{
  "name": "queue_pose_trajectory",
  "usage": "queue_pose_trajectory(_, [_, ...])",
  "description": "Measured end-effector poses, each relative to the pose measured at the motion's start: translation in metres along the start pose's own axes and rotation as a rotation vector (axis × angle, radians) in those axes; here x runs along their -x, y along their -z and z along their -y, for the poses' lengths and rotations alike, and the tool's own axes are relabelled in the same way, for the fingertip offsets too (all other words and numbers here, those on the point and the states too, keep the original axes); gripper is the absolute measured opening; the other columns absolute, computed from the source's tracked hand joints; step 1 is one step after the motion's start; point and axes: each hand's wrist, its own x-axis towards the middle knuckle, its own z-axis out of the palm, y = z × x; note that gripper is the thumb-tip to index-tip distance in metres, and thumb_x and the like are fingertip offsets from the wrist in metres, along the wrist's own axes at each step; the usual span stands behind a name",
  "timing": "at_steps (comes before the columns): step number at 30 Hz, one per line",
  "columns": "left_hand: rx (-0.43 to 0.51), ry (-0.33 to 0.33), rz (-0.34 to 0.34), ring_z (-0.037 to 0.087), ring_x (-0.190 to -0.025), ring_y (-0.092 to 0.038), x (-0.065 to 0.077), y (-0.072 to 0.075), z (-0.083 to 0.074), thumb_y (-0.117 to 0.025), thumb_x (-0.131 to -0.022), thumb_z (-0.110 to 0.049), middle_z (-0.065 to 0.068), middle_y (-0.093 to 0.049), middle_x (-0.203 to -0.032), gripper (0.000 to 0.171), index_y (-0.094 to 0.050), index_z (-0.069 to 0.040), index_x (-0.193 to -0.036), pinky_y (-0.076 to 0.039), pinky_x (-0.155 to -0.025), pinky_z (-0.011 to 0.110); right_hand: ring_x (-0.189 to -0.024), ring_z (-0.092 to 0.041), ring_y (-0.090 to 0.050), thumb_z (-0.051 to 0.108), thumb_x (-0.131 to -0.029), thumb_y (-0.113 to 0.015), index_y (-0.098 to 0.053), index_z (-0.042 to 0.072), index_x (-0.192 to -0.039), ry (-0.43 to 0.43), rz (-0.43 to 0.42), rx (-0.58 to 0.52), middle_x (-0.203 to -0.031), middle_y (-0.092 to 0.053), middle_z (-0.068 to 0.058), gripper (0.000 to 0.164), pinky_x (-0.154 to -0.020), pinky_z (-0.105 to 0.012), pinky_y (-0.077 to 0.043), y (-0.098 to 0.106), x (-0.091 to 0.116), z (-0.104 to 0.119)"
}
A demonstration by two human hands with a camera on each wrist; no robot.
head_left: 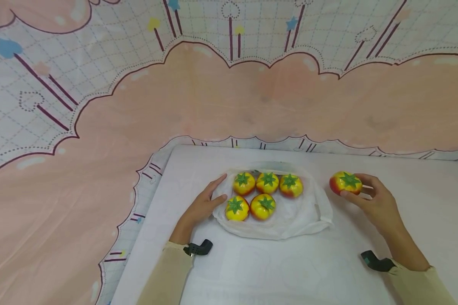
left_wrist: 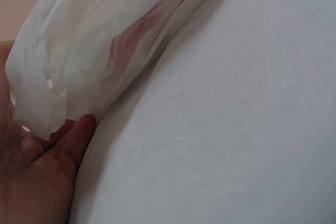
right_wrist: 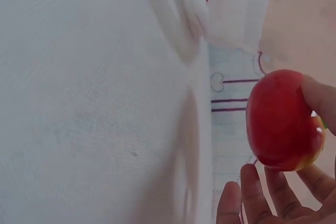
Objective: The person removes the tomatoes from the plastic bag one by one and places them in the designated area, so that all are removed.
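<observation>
"Head view, white table (head_left: 275, 271): what does the person's right hand (head_left: 379, 205) hold?"

"One red-and-yellow fruit (head_left: 344, 183) with a green star-shaped top, pinched between thumb and fingers, raised just off the right side of a white plastic bag (head_left: 282, 231)."

"And up close, from the right wrist?"

"Thumb pressed to the shiny red skin, at least one fingertip standing clear of it."

"Where is the left hand (head_left: 200, 207)?"

"At the bag's left edge, thumb and fingers spread apart, touching the thin plastic. In the left wrist view the film hides some of the fingers."

"What lies within the bag's edges?"

"Five more fruits (head_left: 262, 209), three in the far row, two in the near one. Beyond the table spreads a pink patterned cloth (head_left: 252, 106); beige sleeves (head_left: 168, 271) frame the scene."
</observation>
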Motion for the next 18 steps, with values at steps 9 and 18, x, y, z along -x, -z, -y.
queue_pose_trajectory(9, [-0.019, 0.006, -0.001, 0.025, -0.159, -0.018, -0.001, 0.000, -0.001, -0.061, -0.101, -0.041, -0.010, -0.024, -0.169, 0.062, -0.030, -0.060, -0.152, -0.015, -0.126, 0.062, -0.134, -0.045, -0.042, 0.058, -0.088, -0.072, -0.036, 0.011, -0.155, -0.005, 0.028, -0.009, -0.155, -0.039, -0.022, 0.090, -0.076, -0.011, -0.051, -0.004, -0.002, -0.006])
queue_pose_trajectory(18, [-0.013, 0.005, 0.006, 0.025, -0.159, -0.019, 0.000, 0.001, -0.002, -0.061, -0.101, -0.038, -0.009, -0.024, -0.169, 0.063, -0.031, -0.057, -0.153, -0.015, -0.126, 0.061, -0.135, -0.049, -0.042, 0.058, -0.087, -0.074, -0.035, 0.012, -0.156, -0.023, 0.041, 0.002, -0.157, -0.036, -0.024, 0.092, -0.069, -0.006, -0.048, -0.007, -0.005, -0.011])
